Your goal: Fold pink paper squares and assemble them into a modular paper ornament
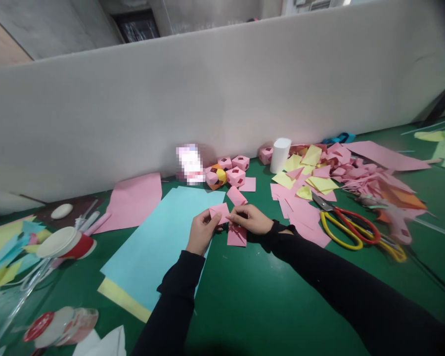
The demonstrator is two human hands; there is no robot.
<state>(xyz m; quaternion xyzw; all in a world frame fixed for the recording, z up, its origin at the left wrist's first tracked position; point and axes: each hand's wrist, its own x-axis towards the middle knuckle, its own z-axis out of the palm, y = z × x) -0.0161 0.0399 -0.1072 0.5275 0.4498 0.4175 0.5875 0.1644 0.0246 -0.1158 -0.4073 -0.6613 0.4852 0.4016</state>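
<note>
My left hand pinches a folded piece of pink paper between thumb and fingers, above the green table. At the right edge of that same paper, my right hand has its fingertips closed together on it. Just below my right fingers lies a pink paper square. Another small pink folded piece rests a little beyond my hands. Farther back sit several pink folded paper shapes with dark openings, along with an orange and yellow one.
Blue sheets lie to the left, over a yellow one. Scissors and a pile of pink scraps are at the right. A red-lidded jar and a tipped paper cup lie left. A white panel stands behind.
</note>
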